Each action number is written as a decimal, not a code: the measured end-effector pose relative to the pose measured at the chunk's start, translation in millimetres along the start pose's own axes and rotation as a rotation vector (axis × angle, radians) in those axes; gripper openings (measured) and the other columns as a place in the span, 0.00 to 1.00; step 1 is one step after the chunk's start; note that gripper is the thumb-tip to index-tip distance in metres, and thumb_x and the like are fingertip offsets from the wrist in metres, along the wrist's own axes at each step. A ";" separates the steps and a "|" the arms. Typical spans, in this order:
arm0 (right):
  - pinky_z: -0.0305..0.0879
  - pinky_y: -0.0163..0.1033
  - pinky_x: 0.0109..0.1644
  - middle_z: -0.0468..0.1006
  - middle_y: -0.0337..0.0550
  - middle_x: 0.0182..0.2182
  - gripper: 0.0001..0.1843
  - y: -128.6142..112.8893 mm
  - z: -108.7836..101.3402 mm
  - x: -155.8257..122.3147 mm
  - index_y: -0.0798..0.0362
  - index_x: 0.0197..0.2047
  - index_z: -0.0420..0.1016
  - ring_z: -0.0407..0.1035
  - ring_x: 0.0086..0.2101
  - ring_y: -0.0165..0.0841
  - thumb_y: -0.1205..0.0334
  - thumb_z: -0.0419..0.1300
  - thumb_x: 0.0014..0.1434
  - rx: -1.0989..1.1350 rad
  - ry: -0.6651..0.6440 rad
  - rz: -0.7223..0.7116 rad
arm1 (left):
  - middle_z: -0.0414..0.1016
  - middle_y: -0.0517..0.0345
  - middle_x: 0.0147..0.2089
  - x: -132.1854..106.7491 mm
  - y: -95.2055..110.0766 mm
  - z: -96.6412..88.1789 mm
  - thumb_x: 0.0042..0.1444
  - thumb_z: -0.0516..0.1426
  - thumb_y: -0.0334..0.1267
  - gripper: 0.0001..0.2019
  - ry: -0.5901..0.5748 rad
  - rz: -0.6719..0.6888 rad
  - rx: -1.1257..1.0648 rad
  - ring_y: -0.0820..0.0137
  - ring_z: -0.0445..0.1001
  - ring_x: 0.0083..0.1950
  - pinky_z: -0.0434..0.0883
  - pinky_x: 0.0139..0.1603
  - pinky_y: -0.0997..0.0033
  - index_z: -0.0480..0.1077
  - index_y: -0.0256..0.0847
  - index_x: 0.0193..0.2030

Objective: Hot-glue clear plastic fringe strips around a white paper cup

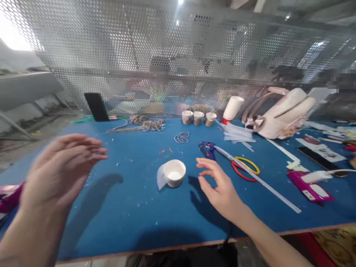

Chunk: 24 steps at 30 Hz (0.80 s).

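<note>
My left hand (59, 170) hovers above the left side of the blue table (133, 211), fingers stretched out and together, holding nothing; it is blurred by motion. My right hand (219, 187) is raised over the table's middle with fingers loosely spread and empty. Its fingertips are close to a blue glue gun (208, 148). A small white paper cup (174, 173) lies on its side between the hands, with a fan of clear strips (161, 177) stuck to it.
Red and yellow rings (246, 168) and a long clear stick (267, 185) lie right of the glue gun. Three small cups (198, 117), a tipped paper cup (232, 108), a pale bag (280, 113), a black phone (96, 106) and twine stand along the perforated metal screen. People sit behind it.
</note>
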State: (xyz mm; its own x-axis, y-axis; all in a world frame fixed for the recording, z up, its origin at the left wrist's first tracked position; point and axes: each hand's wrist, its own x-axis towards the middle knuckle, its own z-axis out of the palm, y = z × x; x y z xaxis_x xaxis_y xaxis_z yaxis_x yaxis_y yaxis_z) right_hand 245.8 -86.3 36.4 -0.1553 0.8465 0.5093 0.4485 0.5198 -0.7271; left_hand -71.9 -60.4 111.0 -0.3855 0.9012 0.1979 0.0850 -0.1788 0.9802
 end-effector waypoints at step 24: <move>0.61 0.49 0.61 0.63 0.53 0.61 0.35 27.7 64.4 8.4 0.53 0.61 0.54 0.62 0.58 0.38 0.71 0.57 0.50 0.566 -0.326 0.389 | 0.57 0.45 0.67 -9.9 -91.8 78.7 0.49 0.61 0.37 0.36 -0.986 0.147 0.358 0.57 0.58 0.67 0.55 0.67 0.54 0.53 0.42 0.64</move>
State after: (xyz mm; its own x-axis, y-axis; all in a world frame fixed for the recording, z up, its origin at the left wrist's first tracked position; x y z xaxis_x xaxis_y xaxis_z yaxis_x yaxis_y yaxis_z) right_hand 200.2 -57.4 -9.1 -0.3700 0.9263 0.0705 0.0174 0.0828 -0.9964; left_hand -3.5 -21.9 18.5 0.5534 0.8305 0.0625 0.3984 -0.3298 0.8559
